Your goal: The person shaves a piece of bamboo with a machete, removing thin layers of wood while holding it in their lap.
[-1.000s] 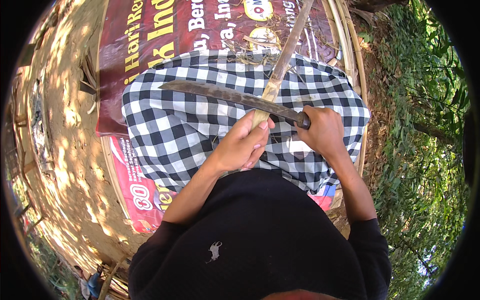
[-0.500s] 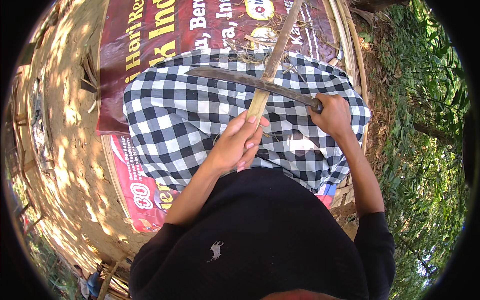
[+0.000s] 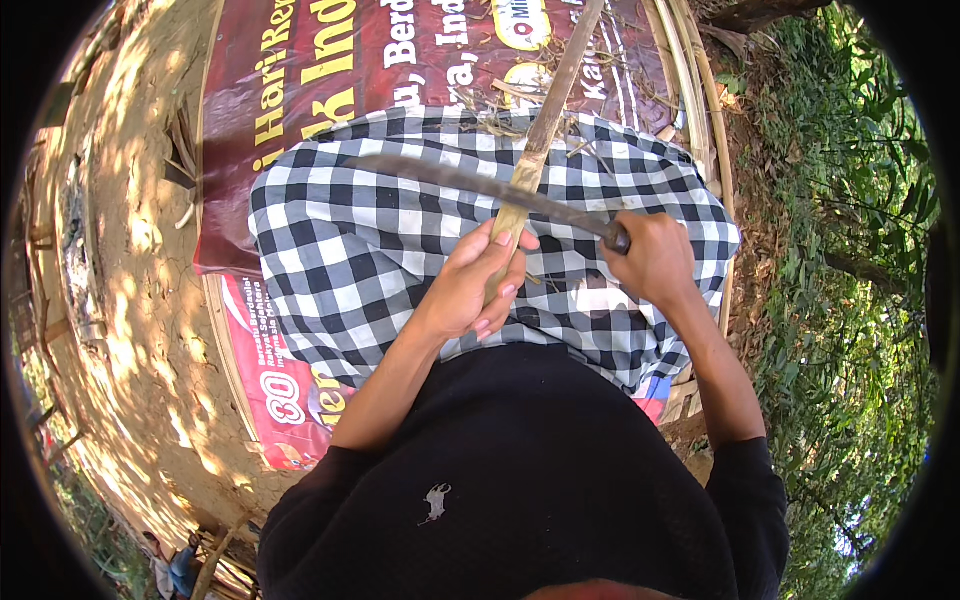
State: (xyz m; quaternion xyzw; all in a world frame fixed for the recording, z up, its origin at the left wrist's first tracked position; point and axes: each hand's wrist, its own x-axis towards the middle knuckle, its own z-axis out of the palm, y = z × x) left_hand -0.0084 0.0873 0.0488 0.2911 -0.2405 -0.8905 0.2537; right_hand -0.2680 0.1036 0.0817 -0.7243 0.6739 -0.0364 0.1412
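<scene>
My left hand (image 3: 478,280) is closed round the near end of a long wooden stick (image 3: 548,122), whose pale, shaved part shows just beyond my fingers. The stick slants away to the upper right. In my closed right hand (image 3: 650,258) is the dark handle of a machete (image 3: 470,183). Its long blade, slightly smeared by motion, points left and lies across the stick's pale part; whether the edge bites into the wood I cannot tell. Beneath both hands a black-and-white checked cloth (image 3: 350,235) covers my lap.
A dark red printed banner (image 3: 300,80) lies under the cloth, with wood shavings (image 3: 520,95) scattered on it. Bamboo strips (image 3: 695,100) edge the platform at right. Green plants (image 3: 850,200) grow beyond; bare earth (image 3: 130,280) spreads at left. A person (image 3: 183,570) is at the lower left.
My right hand has drawn the machete nearer to me and slightly left, so the blade crosses the stick closer to my left hand. The left hand keeps its hold almost unmoved.
</scene>
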